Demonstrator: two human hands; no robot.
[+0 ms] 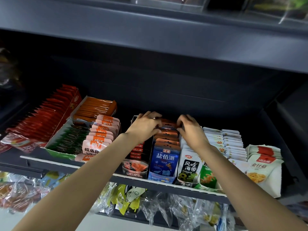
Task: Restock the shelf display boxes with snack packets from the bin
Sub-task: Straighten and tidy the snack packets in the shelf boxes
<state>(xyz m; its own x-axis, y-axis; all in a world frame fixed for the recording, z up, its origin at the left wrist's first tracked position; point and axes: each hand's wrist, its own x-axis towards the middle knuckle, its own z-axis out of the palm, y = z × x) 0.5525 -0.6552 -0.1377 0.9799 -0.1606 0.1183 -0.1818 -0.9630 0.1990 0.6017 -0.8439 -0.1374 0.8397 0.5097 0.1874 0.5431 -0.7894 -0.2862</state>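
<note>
Your landmark is the blue packet row [164, 157], a display box of blue snack packets with orange hang-tab tops, standing upright one behind another near the middle of the dark shelf [166, 182]. Both of your hands are at the far end of that row. Your left hand [143, 126] sits on the row's left side with fingers curled over the orange tops of the rearmost packets, gripping them. Your right hand [190, 127] is on the row's right side, fingers bent and pinching the same rear packets from the opposite edge, so the packets are clamped between your two hands inside the box. Just left of the blue row lies a black display box [135, 165] holding red-labelled packets, partly hidden under your left forearm. Further left of the row stand pink packets [98, 140], then green packets [70, 140], an orange box [96, 107] behind them, and a long rank of red packets [45, 117] farthest left. Touching the blue row's right side is a box of white seaweed packets [189, 165], then a green-fronted box [207, 175], with white packets [231, 144] and enoki mushroom packets [261, 165] beyond. Below the blue row's shelf edge, clear-wrapped snacks [126, 200] hang or lie on a lower level; you cannot tell which.
</note>
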